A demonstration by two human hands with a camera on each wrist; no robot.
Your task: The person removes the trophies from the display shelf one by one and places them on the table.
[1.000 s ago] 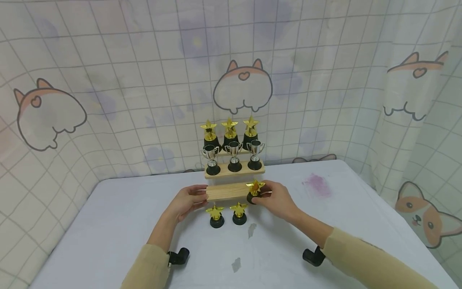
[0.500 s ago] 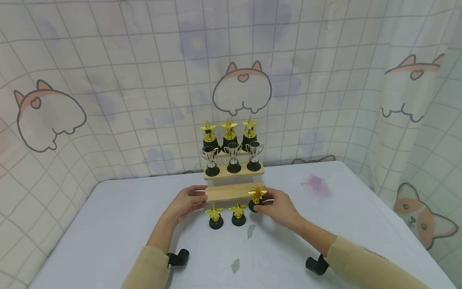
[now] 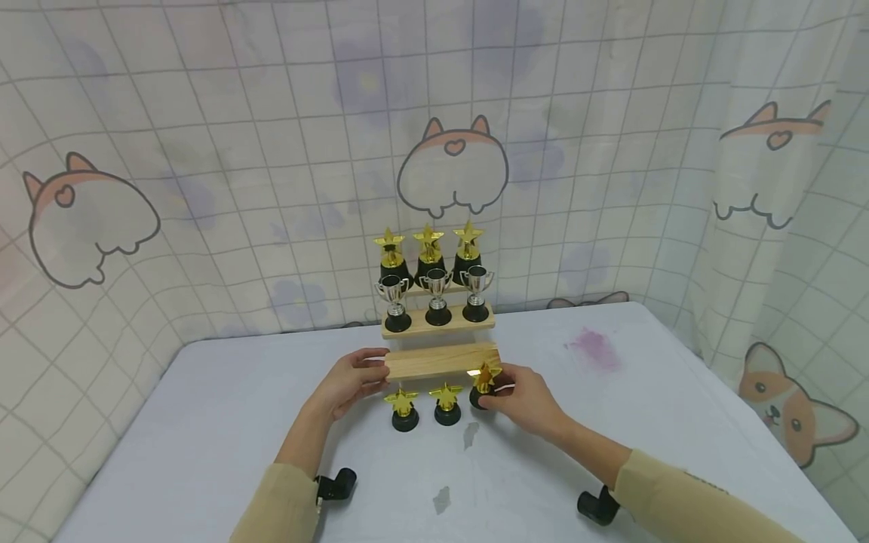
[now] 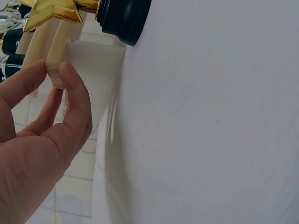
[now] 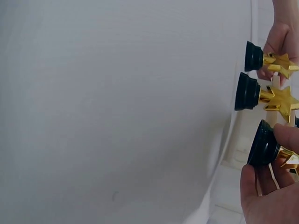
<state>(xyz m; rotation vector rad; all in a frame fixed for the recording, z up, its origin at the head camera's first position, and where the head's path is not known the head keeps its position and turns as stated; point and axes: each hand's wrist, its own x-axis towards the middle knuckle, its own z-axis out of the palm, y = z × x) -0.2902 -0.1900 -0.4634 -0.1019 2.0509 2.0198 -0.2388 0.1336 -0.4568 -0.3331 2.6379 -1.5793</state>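
Gold star trophy (image 3: pixel 485 384), black base

We find no readable text, label, brand, number or sign in any view. The small gold star trophies on round black bases (image 3: pixel 446 403) carry no legible plate or engraving at this resolution. The silver cup trophies on black bases (image 3: pixel 437 296) likewise show no inscription we can make out. The stepped light wooden display stand (image 3: pixel 441 360) is plain, with no marking visible. The pale checked fabric backdrop with cartoon dog drawings (image 3: pixel 452 164) bears pictures only, no lettering. The white tabletop (image 3: pixel 204 422) shows stains but no writing.
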